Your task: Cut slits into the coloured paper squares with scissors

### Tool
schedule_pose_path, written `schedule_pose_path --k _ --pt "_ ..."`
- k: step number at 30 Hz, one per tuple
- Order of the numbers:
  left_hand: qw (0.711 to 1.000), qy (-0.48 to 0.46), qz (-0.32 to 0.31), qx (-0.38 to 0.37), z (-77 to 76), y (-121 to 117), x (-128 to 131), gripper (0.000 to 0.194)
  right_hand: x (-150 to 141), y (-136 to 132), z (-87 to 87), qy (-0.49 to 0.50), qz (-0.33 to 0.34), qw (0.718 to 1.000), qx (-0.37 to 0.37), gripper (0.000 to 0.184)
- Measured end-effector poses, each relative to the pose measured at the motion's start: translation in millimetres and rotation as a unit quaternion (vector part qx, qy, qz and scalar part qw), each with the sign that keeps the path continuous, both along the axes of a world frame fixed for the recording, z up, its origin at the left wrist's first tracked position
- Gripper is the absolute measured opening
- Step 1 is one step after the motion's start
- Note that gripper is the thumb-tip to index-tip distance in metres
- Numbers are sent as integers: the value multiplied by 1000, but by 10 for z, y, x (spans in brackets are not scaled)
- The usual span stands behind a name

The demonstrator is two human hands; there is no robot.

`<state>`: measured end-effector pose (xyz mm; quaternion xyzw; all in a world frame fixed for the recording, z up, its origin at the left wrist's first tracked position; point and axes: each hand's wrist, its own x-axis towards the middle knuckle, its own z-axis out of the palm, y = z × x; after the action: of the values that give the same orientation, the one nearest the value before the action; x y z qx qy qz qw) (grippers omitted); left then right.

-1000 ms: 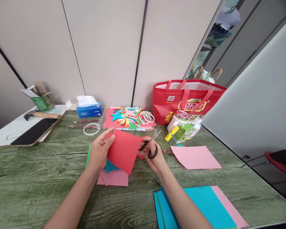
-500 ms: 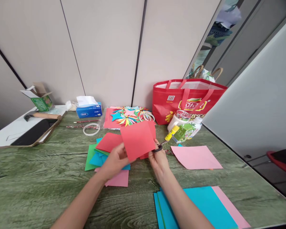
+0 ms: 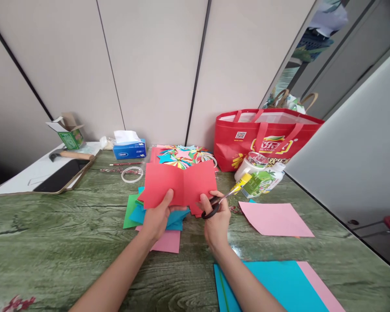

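I hold a red sheet of paper (image 3: 178, 184) unfolded above the table, a crease running down its middle. My left hand (image 3: 158, 216) pinches its lower edge left of the crease, thumb on the front. My right hand (image 3: 216, 216) grips its lower right corner and also carries black-handled scissors (image 3: 214, 207), whose blades point right toward the glue stick (image 3: 241, 183). Under the sheet lies a loose pile of green, blue, red and pink paper squares (image 3: 149, 216).
A pink sheet (image 3: 274, 219) lies at the right, blue and pink sheets (image 3: 279, 286) at the near edge. Behind stand a red bag (image 3: 268, 136), a jar (image 3: 255, 162), paper stars (image 3: 180, 157), tape rings (image 3: 132, 174) and a tissue box (image 3: 129, 148). A hammer (image 3: 69, 154) rests far left.
The red sheet has been opened out from a folded square to a wide creased sheet. My left hand moved to its lower edge, and my right hand took its corner.
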<state>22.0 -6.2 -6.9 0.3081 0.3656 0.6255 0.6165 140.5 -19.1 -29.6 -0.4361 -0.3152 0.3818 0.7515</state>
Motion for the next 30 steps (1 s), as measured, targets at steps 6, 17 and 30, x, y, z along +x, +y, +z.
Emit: schedule_pose_path --k 6,17,30 --pt "994 -96 38 18 119 94 -131 33 -61 -59 -3 -93 269 959 2 31" --pt "992 -124 29 20 167 70 -221 30 -58 -217 179 -86 525 845 -59 41" --pt "997 -13 70 12 57 -15 -74 37 -83 -244 226 -122 500 855 -61 41"
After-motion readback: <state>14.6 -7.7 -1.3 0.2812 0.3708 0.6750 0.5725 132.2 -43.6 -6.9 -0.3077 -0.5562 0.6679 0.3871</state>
